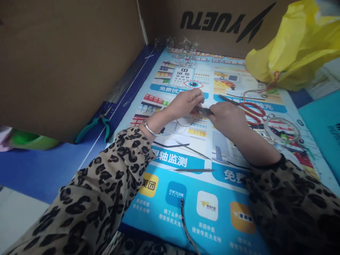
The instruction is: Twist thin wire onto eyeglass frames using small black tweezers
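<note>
My left hand (pixel 187 103) is closed, its fingertips pressed together near the middle of the printed sheet. Close to its right, my right hand (pixel 228 116) is closed as well. Between the two is a short, dark, thin piece (pixel 204 111), gripped at both ends; its exact kind is hard to make out. Below the hands lie dark thin strips (pixel 193 170) on the sheet. Scissors (pixel 253 112) with orange-red handles rest just beyond my right hand, beside a clear roll of tape (pixel 282 130).
Teal-handled pliers (pixel 94 128) and a bundle of thin wires (pixel 120 86) lie at left, near a cardboard wall (pixel 66 63). Tangled wire pieces (pixel 189 53) sit at the back. A yellow plastic bag (pixel 294 46) stands at right. A dark cord (pixel 185 224) lies in front.
</note>
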Demonstrator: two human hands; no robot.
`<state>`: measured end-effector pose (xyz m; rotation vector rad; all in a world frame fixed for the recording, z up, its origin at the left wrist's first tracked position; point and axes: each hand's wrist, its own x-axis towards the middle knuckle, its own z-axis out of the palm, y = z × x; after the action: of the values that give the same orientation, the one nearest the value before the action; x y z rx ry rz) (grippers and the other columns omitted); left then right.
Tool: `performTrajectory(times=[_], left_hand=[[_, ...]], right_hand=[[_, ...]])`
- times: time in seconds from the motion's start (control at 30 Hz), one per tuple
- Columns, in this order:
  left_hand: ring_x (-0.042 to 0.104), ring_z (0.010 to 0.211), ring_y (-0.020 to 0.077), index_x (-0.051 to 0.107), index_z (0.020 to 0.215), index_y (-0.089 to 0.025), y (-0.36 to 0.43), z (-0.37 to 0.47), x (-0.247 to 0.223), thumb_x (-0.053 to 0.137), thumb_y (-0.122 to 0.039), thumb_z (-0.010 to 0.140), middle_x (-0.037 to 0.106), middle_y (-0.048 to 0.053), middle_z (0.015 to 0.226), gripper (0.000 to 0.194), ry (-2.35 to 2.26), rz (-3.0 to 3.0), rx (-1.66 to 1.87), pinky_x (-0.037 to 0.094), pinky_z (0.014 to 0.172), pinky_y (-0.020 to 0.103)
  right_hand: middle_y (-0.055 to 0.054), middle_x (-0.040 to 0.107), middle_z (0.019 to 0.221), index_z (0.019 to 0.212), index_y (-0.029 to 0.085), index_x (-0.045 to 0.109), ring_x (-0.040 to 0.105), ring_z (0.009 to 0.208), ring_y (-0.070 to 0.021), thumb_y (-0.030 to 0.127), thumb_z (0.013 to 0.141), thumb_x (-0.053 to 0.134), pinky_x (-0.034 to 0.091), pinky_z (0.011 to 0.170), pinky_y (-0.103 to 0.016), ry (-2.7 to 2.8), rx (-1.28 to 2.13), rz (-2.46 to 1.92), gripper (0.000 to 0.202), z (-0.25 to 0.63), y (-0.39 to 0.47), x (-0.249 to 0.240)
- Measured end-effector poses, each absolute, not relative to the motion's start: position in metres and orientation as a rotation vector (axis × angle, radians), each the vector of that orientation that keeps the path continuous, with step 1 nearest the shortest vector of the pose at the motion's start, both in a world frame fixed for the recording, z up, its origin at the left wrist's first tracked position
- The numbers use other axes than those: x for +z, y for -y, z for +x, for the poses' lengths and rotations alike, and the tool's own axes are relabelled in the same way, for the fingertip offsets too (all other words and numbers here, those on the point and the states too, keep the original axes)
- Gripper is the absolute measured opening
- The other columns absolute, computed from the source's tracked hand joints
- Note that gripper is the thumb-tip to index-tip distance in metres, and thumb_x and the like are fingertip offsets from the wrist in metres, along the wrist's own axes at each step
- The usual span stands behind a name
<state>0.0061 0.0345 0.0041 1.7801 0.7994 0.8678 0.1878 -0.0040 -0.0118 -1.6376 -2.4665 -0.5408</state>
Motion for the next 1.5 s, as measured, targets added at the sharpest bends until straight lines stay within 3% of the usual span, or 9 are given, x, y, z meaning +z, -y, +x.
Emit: performTrajectory(times=[0.2, 0.43, 0.67, 1.0, 1.2, 1.5], left_hand=[[0.056, 0.065, 0.0066, 0.055, 0.074, -0.014, -0.032, 0.005, 0.008, 0.044, -0.023, 0.085, 0.057, 0.001, 0.071, 0.018, -0.76, 1.889, 0.854, 0.043, 0.06, 0.017], [0.061, 0.071, 0.0122, 0.057, 0.084, -0.011, -0.034, -0.002, 0.01, 0.045, -0.032, 0.086, 0.063, 0.008, 0.085, 0.024, -0.654, 1.461, 0.684, 0.049, 0.064, 0.024], [0.065, 0.071, 0.0171, 0.056, 0.089, -0.01, -0.038, -0.002, 0.007, 0.045, -0.022, 0.084, 0.065, 0.013, 0.091, 0.018, -0.685, 1.124, 0.721, 0.05, 0.067, 0.031], [0.063, 0.073, 0.0158, 0.057, 0.083, -0.011, -0.029, 0.008, 0.008, 0.043, -0.011, 0.081, 0.065, 0.009, 0.083, 0.014, -0.717, 0.928, 0.764, 0.05, 0.067, 0.031], [0.062, 0.07, 0.0155, 0.061, 0.083, -0.011, -0.023, 0.016, 0.005, 0.043, -0.017, 0.084, 0.064, 0.009, 0.079, 0.019, -0.696, 0.781, 0.83, 0.048, 0.062, 0.027], [0.062, 0.068, 0.0144, 0.062, 0.08, -0.01, -0.026, 0.018, 0.0, 0.043, -0.015, 0.082, 0.065, 0.009, 0.077, 0.02, -0.682, 0.728, 0.862, 0.048, 0.061, 0.025]], right_hand=[[-0.007, 0.062, 0.079, 0.078, 0.017, 0.059, 0.052, 0.074, -0.0179, 0.03, 0.08, 0.045, 0.023, 0.055, -0.028, 2.452, -0.366, -1.711, 0.019, 0.184, 0.004, -0.014], [-0.007, 0.06, 0.078, 0.078, 0.017, 0.06, 0.051, 0.075, -0.0191, 0.03, 0.081, 0.044, 0.023, 0.056, -0.028, 2.455, -0.448, -1.669, 0.021, 0.186, 0.004, -0.016], [-0.009, 0.056, 0.075, 0.079, 0.015, 0.06, 0.046, 0.076, -0.021, 0.029, 0.082, 0.043, 0.027, 0.065, -0.031, 2.377, -0.609, -1.487, 0.022, 0.189, 0.002, -0.019], [-0.007, 0.057, 0.078, 0.083, 0.02, 0.062, 0.041, 0.077, -0.021, 0.021, 0.08, 0.044, 0.024, 0.069, -0.035, 2.31, -0.848, -1.322, 0.018, 0.185, 0.009, -0.011], [-0.006, 0.059, 0.08, 0.094, 0.023, 0.061, 0.041, 0.075, -0.0202, 0.019, 0.082, 0.045, 0.024, 0.069, -0.036, 2.3, -1.085, -1.247, 0.021, 0.183, 0.013, -0.009], [-0.005, 0.059, 0.08, 0.096, 0.024, 0.06, 0.042, 0.075, -0.0188, 0.02, 0.082, 0.047, 0.023, 0.069, -0.035, 2.307, -1.225, -1.2, 0.02, 0.185, 0.014, -0.008]])
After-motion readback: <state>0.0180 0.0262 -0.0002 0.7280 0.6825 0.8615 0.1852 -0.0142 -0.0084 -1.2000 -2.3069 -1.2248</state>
